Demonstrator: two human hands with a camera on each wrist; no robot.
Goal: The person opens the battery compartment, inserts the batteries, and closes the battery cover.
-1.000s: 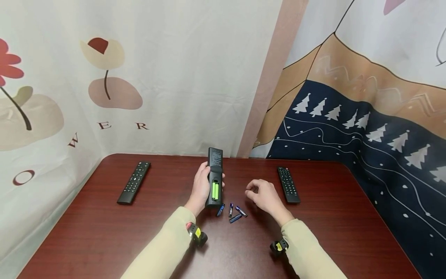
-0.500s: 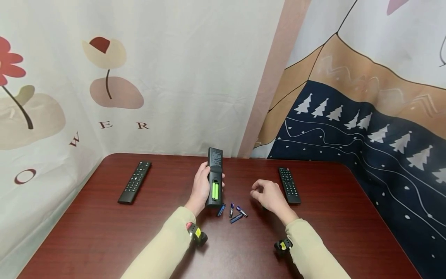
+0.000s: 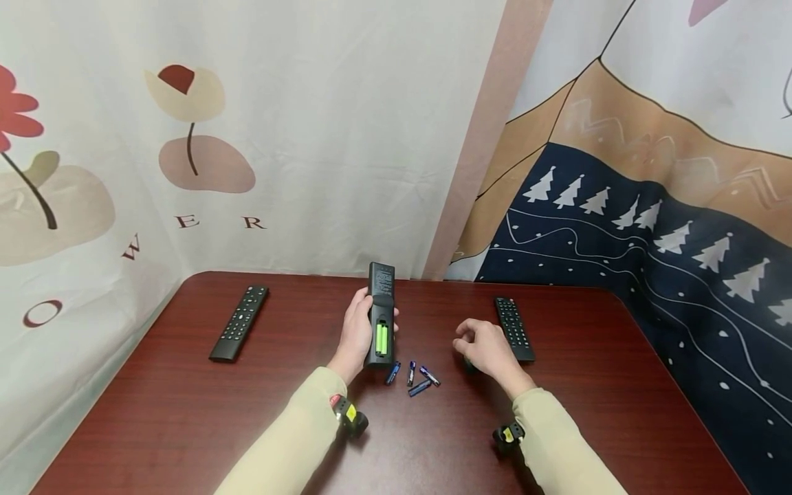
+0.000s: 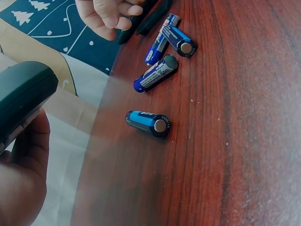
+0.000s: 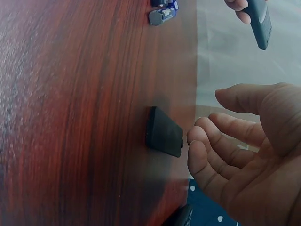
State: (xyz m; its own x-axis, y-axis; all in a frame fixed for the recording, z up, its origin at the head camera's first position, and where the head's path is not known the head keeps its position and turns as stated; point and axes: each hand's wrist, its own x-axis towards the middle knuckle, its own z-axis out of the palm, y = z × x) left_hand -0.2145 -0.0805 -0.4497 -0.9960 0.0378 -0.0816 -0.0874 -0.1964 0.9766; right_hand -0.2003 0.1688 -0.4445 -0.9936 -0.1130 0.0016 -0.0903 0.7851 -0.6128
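Note:
My left hand [image 3: 355, 333] grips a black remote control [image 3: 381, 289] with its back facing me. Two green batteries [image 3: 381, 339] sit side by side in its uncovered battery bay. Several blue batteries [image 4: 148, 123] lie loose on the table just below the remote. To the right, my right hand [image 3: 489, 349] hovers over the table, fingers loosely bent and nothing between them. Close by its fingertips, in the right wrist view, lies a small black battery cover [image 5: 164, 133]; in the head view the hand mostly hides it.
On the left of the brown table [image 3: 148, 412] lies a second remote [image 3: 239, 323], buttons up. A third remote [image 3: 513, 328] lies just beyond my right hand. Behind the table hang a white printed curtain [image 3: 340, 137] and a navy one with trees [image 3: 619, 227].
My right hand has moved a short way to the right, away from the loose batteries and closer to the battery cover. The left hand and its remote stay in place.

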